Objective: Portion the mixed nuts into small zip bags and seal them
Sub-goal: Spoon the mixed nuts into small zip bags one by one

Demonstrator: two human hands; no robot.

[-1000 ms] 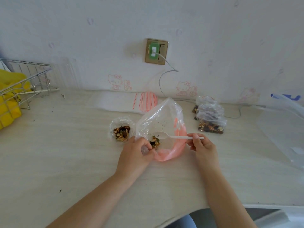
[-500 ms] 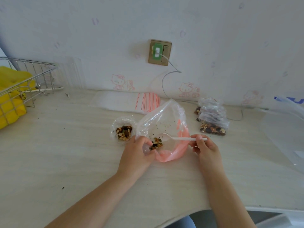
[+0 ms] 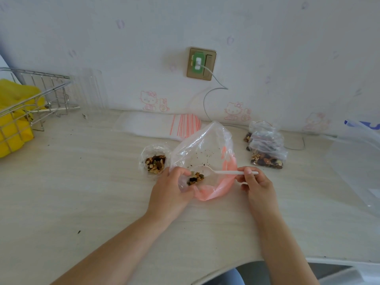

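Both forearms reach in from the near edge of the table [image 3: 86, 202]. Left hand [image 3: 170, 190]: fingers curled round the near-left edge of the large clear bag [image 3: 205, 149], pinching the plastic. Right hand [image 3: 257, 186]: pinches the handle end of a white plastic spoon [image 3: 224, 172], held roughly level, bowl pointing left into the bag. Hands apart, bag mouth between them.

Inside the large bag, just beside the left hand's fingers: small remaining heap of mixed nuts [image 3: 195, 178], touching or just under the spoon bowl; cannot tell which. Crumbs stuck to the bag's upper wall. Pink film at the bag's near-right side.

Left of the bag, just beyond the left hand: open small bag of nuts [image 3: 155, 162] resting on the table. Farther right: pile of filled small bags [image 3: 266, 152]. Farther back, near the wall: stack of empty zip bags [image 3: 162, 126], red-striped tops. Far left: wire basket [image 3: 37, 95] with yellow contents. On the wall: socket [image 3: 201, 63] with a cable plugged in.
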